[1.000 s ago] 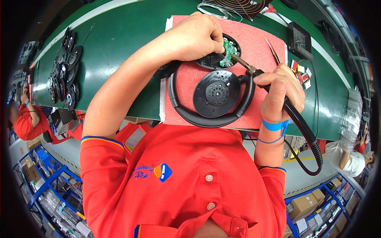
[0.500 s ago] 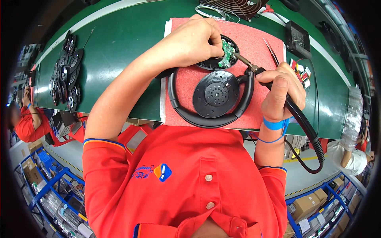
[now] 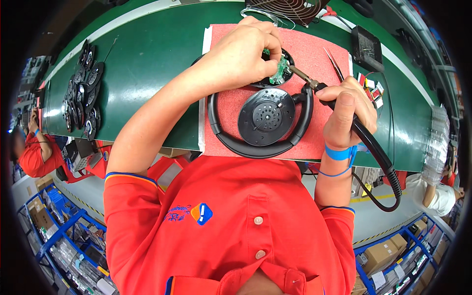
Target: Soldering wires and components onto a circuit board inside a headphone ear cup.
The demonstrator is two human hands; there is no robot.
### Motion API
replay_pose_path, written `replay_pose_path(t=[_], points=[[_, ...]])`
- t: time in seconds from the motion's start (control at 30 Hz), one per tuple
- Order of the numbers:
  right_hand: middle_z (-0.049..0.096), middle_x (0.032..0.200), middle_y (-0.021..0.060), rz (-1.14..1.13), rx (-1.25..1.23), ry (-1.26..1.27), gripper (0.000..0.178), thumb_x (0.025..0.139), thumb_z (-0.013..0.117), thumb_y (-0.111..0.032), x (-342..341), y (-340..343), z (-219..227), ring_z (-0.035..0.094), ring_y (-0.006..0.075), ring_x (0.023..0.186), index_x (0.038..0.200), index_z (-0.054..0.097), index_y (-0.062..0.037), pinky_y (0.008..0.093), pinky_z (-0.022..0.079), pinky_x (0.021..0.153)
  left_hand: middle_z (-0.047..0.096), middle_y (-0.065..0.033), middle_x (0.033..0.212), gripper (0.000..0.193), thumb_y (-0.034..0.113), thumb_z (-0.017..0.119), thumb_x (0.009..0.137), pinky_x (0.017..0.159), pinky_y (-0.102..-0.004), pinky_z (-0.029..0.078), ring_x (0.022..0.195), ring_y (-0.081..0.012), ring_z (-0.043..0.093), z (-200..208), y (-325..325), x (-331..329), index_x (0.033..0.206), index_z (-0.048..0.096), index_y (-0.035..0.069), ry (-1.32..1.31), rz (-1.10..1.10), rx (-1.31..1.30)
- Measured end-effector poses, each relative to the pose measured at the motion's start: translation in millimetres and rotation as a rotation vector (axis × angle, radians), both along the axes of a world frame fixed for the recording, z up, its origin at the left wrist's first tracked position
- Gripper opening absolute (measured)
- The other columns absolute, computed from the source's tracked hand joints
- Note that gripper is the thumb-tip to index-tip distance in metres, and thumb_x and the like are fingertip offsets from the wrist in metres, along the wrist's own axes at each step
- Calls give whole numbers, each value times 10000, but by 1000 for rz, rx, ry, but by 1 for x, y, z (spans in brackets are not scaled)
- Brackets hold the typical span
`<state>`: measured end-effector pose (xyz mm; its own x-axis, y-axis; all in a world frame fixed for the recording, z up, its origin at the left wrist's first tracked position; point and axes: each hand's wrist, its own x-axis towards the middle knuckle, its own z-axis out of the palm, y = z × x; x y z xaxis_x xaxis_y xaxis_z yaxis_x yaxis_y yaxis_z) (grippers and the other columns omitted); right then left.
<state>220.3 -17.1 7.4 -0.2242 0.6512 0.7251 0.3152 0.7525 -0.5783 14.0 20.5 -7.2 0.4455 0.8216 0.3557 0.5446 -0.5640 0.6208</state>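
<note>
A black headphone lies on a pink foam mat (image 3: 226, 110). Its headband (image 3: 231, 146) curves toward me around one ear cup (image 3: 267, 117), which shows a round perforated face. In the farther, opened ear cup (image 3: 290, 56) sits a green circuit board (image 3: 280, 73). Over that board my left hand (image 3: 248, 51) is closed in a pinch; whatever its fingertips grip is hidden. My right hand (image 3: 351, 110) grips a soldering iron (image 3: 366, 135), its metal tip at the board's right side. Pointed tweezers (image 3: 334, 65) stick out beyond my right hand; I cannot tell whether it holds them.
Black round parts (image 3: 83, 91) are heaped at left on the green table (image 3: 142, 54). A black tray (image 3: 367, 48) and small wired pieces (image 3: 374, 91) lie right of the mat. A fan grille (image 3: 295, 9) stands at the back. The iron's cable loops off the front edge.
My left hand has shifted slightly right over the board, its fingers now covering more of it. The soldering iron stays at nearly the same spot on the board.
</note>
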Motion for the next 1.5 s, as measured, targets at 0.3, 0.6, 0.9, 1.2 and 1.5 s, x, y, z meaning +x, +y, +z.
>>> replay_pose_path(t=[0.3,0.6,0.9,1.2,1.5], points=[[566,553,85,54,12,-23,332,897,496,-143,-4,3,-4,435,147,480,645,614,38,276,308,457,625,-105,1017,67,41,622,677,914,-360,420,1040,-284,522,6,-2,0,714,638,-13,183,44,-17],[594,581,89,92,21,-52,267,870,506,-86,-4,4,-4,444,150,477,660,614,39,277,330,456,629,-112,978,76,44,623,651,888,-354,430,997,-280,534,5,-4,4,694,644,-15,187,90,-33],[584,571,75,98,30,-68,237,854,521,-78,-5,4,-3,446,150,474,661,622,14,275,334,456,642,-111,917,72,45,630,643,866,-352,435,954,-282,549,4,-4,6,680,633,-16,193,127,26],[594,574,70,104,79,-60,209,831,533,-47,-5,5,-4,453,156,462,651,624,6,283,346,444,634,-62,849,58,45,593,645,783,-416,440,932,-298,541,2,-4,7,636,642,16,157,133,82],[611,612,85,40,226,12,269,910,499,-133,12,10,-5,451,134,477,736,629,26,260,341,459,637,-65,822,42,32,599,646,785,-410,447,909,-298,547,4,-4,11,626,630,12,167,138,100]])
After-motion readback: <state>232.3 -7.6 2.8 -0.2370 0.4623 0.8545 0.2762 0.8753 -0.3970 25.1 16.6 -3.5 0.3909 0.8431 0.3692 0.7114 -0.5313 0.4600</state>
